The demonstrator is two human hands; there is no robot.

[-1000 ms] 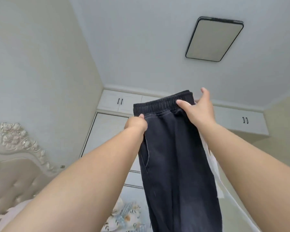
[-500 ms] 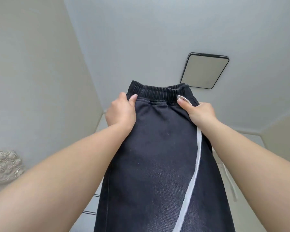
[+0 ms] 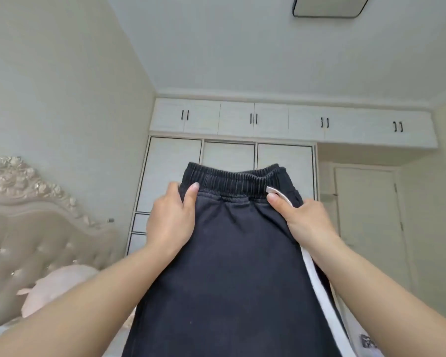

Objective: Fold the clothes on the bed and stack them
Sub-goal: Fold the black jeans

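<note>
Pinching the dark trousers (image 3: pixel 232 266) at the waistband, left hand (image 3: pixel 171 222) and right hand (image 3: pixel 304 222) fingers clamped

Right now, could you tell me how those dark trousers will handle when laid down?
Likely floppy: the dark trousers hang limp below the left hand and right hand. Probably fairly weighty, since the cloth drapes straight. The white drawstring may dangle loose.

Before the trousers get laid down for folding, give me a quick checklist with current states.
1. Left hand grips the waistband: ok.
2. Right hand grips the other side: ok.
3. Black trousers held up, hanging flat: ok.
4. White drawstring tucked away: not ok, it trails down the right side.
5. Clear spot on the bed: cannot tell, mostly out of view.
</note>
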